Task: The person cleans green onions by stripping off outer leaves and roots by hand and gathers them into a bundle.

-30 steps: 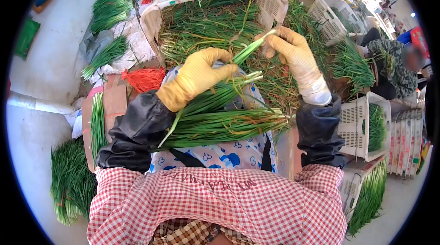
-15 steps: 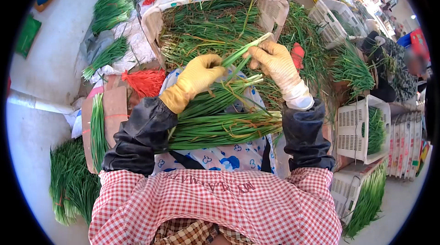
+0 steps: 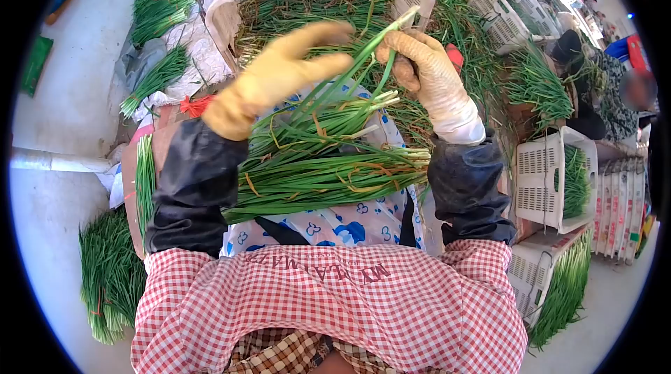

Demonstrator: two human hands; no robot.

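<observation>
Two arms in glossy black sleeves [image 3: 196,185] rise from the lower part of the frame, roughly parallel, past a red-and-white checked apron [image 3: 328,283]. At upper centre-left, the left hand [image 3: 283,77], in a yellow glove and blurred, slants toward the upper right, its fingers stretched out and its thumb well apart from them; it grips nothing that can be seen. Right of centre, the right hand [image 3: 419,70], in a paler, ridged yellow glove, leans to the upper left, fingers curled, pinching a few slender green stalks with whitish ends [image 3: 368,51]. These stalks lie aslant between the hands: the pale ends poke up past the right fingertips, and the leaves trail down leftward, just beside the left thumb. Below them, mid-frame, a loose pile of green stalks with yellowed blades [image 3: 325,178] rests on a white sheet printed in blue [image 3: 342,228]. Beyond, at top centre, a white plastic basket [image 3: 222,35] holds tangled greens [image 3: 318,3].
</observation>
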